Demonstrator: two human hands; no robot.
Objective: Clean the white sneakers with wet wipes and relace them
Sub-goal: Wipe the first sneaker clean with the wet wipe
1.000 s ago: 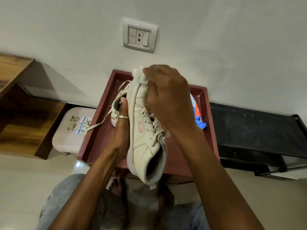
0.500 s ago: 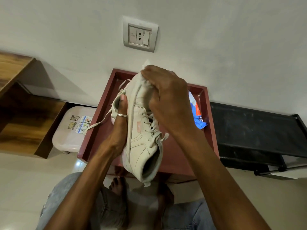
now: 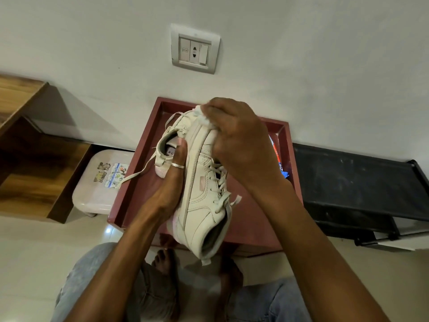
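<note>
Right hand (image 3: 241,145) closed on wipe (image 3: 201,114) pressed to toe of sneaker (image 3: 204,182) at frame centre, left hand (image 3: 167,191) gripping sneaker's sole side, second sneaker (image 3: 167,147) lying behind in red tray (image 3: 139,182), wipes pack (image 3: 278,159) at tray's right edge

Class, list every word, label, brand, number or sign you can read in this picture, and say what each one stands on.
No text can be read.
Stool stickers: cartoon pictures, any print too small to read.
Blue and orange wipes pack: print blurred, mostly hidden behind the right hand.
Label inside the second sneaker: too small to read.
Pink patch on the held sneaker: nothing readable.
Wall socket: no words.
</note>
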